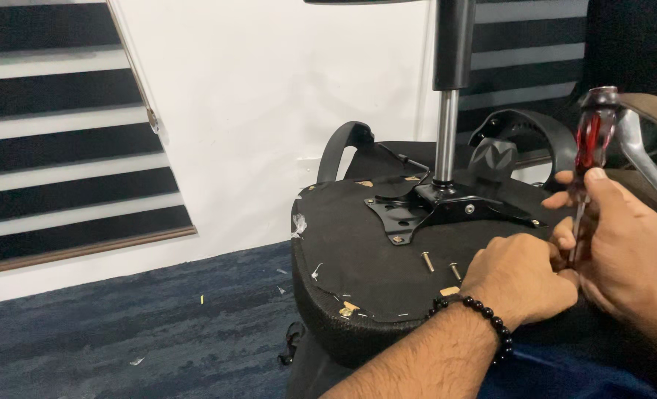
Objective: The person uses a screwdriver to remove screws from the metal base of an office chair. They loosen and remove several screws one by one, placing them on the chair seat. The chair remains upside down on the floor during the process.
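On the upturned seat (358, 258), my right hand (624, 244) grips the stiff, slick-handled screwdriver (591, 148) mid-handle, left hand (517, 277) clenched steadying its shaft

Black bead bracelet (476, 314) (left wrist)

No packages, signs or screens in view.
The nearest thing to a label is a small emblem (492, 157): pale grey, angular, moulded on the black plastic bracket at the far edge of the upturned chair seat (358, 258), just right of the chrome column.
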